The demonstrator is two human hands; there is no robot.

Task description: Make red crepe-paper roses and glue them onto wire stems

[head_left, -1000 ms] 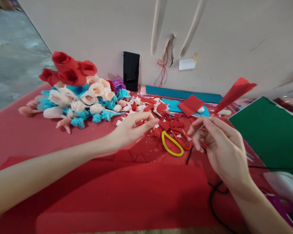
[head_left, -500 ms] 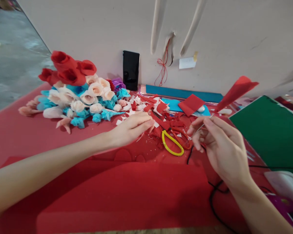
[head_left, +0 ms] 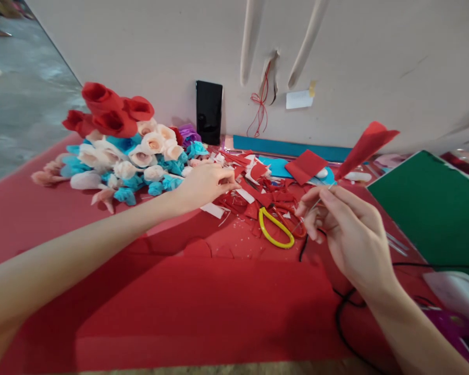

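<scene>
My right hand [head_left: 349,226] pinches a thin pale stem between thumb and fingers. At the stem's top, a red paper petal [head_left: 365,148], rolled into a cone, leans up to the right. My left hand [head_left: 205,185] is over the pile of red and white paper scraps [head_left: 254,179], its fingers curled and closed at the tips. What they hold, if anything, is hidden. White paper strips [head_left: 245,195] lie by its fingertips. Scissors with a yellow handle [head_left: 275,229] and a red one lie between my hands, their blades under scraps.
Red, white and blue paper flowers [head_left: 128,151] are heaped at the left. A black phone [head_left: 209,112] leans on the wall. A square of red paper [head_left: 306,166] lies at the back. A green board [head_left: 433,208] and black cord [head_left: 342,307] are at the right. Red sheets [head_left: 203,307] lie in front.
My left hand has moved slightly left and its fingers have curled down at the scraps, where white strips now show. My right hand and the red petal have shifted a little left.
</scene>
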